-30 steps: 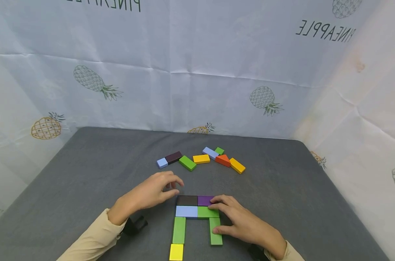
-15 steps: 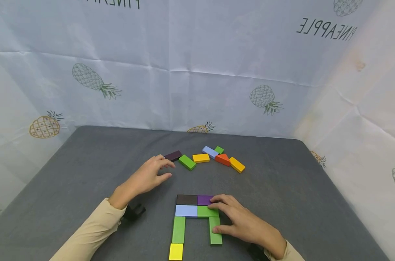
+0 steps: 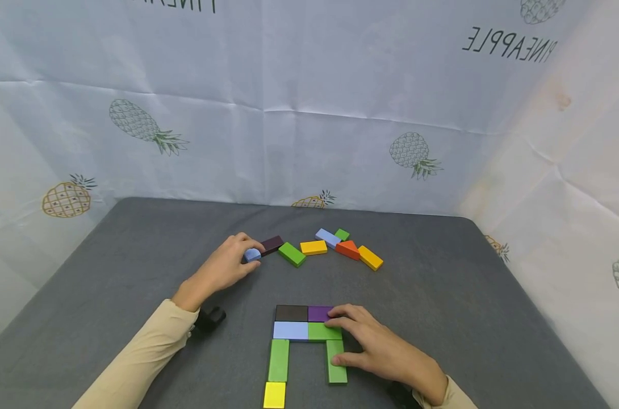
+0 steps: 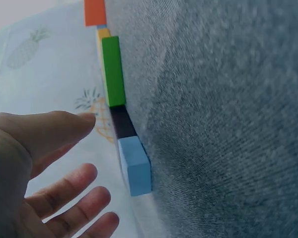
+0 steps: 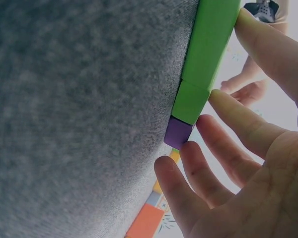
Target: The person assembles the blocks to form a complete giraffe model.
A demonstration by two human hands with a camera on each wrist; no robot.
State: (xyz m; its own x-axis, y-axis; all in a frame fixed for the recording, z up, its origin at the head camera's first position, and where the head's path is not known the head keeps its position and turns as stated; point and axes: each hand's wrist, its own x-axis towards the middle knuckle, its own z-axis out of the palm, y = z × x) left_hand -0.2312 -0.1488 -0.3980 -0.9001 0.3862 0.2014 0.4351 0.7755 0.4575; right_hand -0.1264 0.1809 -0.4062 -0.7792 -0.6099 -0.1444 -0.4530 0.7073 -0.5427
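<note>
The left hand [image 3: 226, 264] is at the small light-blue block [image 3: 252, 255], its thumb and fingers parted and not closed round it. The head view sets the fingertips over the block's edge, while the left wrist view shows a gap, so I cannot be sure of contact. The spread looks suited to that block's width.

The right hand [image 3: 368, 343] grips nothing either: its lightly bent, splayed fingers rest along the right side of a flat block figure. The thumb touches the right-hand green leg block [image 3: 337, 372], while the fingers lie at the green crosspiece block [image 3: 317, 331] and the purple block [image 3: 318, 313] beyond it. This probably steadies the pieces so that their joints stay flush.

In the figure, a black block [image 3: 291, 313] abuts the purple one, and a long light-blue block [image 3: 291, 330] abuts the green crosspiece; the two rows touch. The left-hand green leg block [image 3: 279, 360] runs towards the person, ending against a yellow block [image 3: 274, 395].

Farther off, a dark plum block [image 3: 272, 245] touches the small light-blue one, with a green rectangular block [image 3: 292, 254] next. A red-orange triangular block [image 3: 347, 250] lies rightward among other pieces, perhaps kept there as a loose supply within reach.
</note>
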